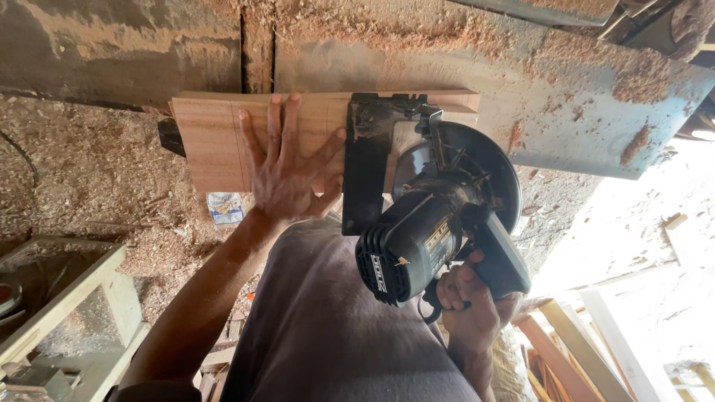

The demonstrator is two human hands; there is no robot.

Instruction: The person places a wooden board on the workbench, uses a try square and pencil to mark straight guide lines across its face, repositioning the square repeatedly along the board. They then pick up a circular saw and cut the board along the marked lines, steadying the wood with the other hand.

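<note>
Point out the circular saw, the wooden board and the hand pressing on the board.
circular saw (417, 238): head view, on its black motor housing.
wooden board (212, 141): head view, on its bare left part.
left hand (287, 175): head view, on the back of the hand.

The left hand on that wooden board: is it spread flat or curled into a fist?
Spread flat. The left hand lies palm down on the wooden board, fingers fanned apart.

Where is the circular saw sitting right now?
In the head view, the circular saw sits right of centre, its base plate on the right end of the wooden board, gripped by the right hand, with the left hand flat on the board beside it.
</note>
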